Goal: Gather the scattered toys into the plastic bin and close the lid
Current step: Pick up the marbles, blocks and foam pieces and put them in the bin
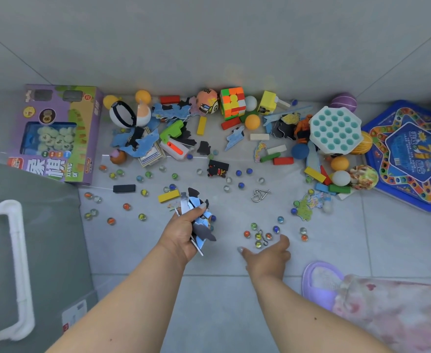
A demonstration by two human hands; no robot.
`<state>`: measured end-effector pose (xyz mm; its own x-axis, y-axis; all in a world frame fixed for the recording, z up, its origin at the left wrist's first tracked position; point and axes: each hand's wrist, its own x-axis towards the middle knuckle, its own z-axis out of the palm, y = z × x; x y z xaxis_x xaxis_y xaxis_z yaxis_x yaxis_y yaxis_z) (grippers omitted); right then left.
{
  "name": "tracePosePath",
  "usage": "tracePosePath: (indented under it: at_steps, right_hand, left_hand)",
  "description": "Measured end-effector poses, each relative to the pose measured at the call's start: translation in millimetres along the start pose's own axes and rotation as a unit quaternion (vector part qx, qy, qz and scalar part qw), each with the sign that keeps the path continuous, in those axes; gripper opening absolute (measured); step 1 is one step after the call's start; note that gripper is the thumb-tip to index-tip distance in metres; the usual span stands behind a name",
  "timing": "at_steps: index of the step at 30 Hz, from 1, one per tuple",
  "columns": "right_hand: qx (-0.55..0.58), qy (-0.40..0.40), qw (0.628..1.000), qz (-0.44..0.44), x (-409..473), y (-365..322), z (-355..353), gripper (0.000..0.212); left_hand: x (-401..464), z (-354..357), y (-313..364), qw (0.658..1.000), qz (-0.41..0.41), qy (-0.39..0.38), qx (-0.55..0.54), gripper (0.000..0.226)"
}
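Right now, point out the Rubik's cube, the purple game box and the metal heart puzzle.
Rubik's cube (232,102), head view, front face.
Purple game box (56,131), head view, top panel.
Metal heart puzzle (259,194), head view, heart loop.

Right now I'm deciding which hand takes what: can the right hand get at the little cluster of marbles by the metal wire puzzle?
Probably yes. The right hand is open and empty, its fingers right beside the marbles around the wire puzzle, with only bare floor between. The left hand is full of puzzle pieces.
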<state>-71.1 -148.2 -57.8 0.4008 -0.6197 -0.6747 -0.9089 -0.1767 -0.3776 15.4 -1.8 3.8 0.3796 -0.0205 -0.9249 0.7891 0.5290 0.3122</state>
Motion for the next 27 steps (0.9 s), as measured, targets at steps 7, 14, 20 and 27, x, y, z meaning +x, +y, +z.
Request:
tracePosePath:
  at_steps: [7,14,20,27]
  right_hand:
    - [-0.057,-0.029,0.993,-0.099,8.2,-32.0,-8.0,0.069]
    - [-0.203,-0.048,0.966,-0.154,-15.3,-72.7,-10.0,0.059]
    - [-0.04,-0.049,0.941,-0.331,-75.1,-169.8,-9.9,0.031]
    - [0.15,-0.271,0.87,-0.384,-199.0,-229.7,-6.3,0.014]
  left_hand:
    - [-44.7,22.8,57.8,0.987,0.075,-0.015,0.141,0.031]
    - [-127.5,35.4,141.6,0.947,0.203,-0.056,0.244,0.038]
    - [-173.2,16.9,152.8,0.94,0.223,-0.017,0.256,0.034]
    - [-274.0,-60.6,204.0,0.909,0.333,0.045,0.246,0.02]
